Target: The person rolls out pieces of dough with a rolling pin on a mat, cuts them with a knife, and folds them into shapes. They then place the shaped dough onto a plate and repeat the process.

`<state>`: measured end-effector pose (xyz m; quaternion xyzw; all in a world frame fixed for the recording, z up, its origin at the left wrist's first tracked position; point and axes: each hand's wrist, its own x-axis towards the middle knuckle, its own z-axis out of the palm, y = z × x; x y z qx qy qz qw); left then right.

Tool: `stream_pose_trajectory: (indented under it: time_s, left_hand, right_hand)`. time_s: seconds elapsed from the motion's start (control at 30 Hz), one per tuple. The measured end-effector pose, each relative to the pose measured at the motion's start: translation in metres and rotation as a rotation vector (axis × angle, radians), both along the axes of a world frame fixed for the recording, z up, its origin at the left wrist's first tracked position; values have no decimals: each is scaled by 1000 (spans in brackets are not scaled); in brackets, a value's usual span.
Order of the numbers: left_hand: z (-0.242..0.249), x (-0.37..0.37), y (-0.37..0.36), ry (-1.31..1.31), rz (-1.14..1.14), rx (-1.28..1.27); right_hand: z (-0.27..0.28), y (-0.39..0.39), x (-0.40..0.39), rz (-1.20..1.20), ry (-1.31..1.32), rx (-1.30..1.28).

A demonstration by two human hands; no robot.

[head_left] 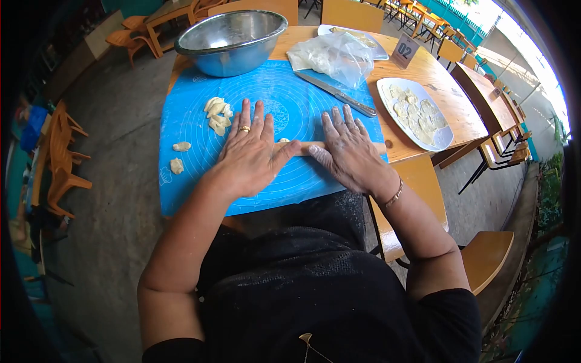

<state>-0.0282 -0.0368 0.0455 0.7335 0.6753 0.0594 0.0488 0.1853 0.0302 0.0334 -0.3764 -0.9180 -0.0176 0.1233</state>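
Head view. One rolling pin lies on one blue mat, its long axis running left to right. The left hand and right hand rest palm down on it, fingers extended, slightly spread and pointing far. One small dough piece touches or adjoins its far side; two separate pieces and one heap lie left. Far on the bench are one metal bowl, one knife and one plastic bag. Of two white plates, the right plate holds flattened dough; the far plate holds pale pieces.
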Motion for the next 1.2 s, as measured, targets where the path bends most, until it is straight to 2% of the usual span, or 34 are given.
stream_pose_trajectory:
  time_s: [0.13, 0.33, 0.43, 0.53, 0.6, 0.7, 0.87, 0.93, 1.03, 1.17, 1.2]
  left_hand:
    - [3, -3, 18, -39, 28, -6]
    - [7, -12, 32, -93, 62, -154]
    - [4, -14, 24, 28, -36, -145]
    - [19, -8, -12, -97, -51, -201]
    - [15, -14, -30, -272, -207, -168]
    - [12, -15, -41, -259, -242, -150]
    - [14, -14, -16, -161, -179, -170]
    - [12, -17, 2, -129, -70, -171]
    - [7, -24, 18, -190, -35, -160]
    - [7, -22, 2, -242, -36, -113]
    - [9, -21, -8, -217, -123, -107]
  right_hand:
    - [-2, 22, -7, -25, -12, -56]
    - [-4, 34, -16, -51, -24, -44]
    - [-5, 22, -11, -30, 22, -28]
    - [-3, -4, 0, 30, 33, 9]
    - [-2, -22, 7, 63, 56, 11]
    - [-3, -32, 10, 115, 99, 46]
    - [-3, -9, -2, 47, 20, 36]
    - [-4, 7, -12, 20, 26, 17]
    - [-8, 25, -23, -22, 32, -10]
    - [-8, 12, -18, -15, 51, 8]
    - [-7, 4, -14, 11, 62, 26]
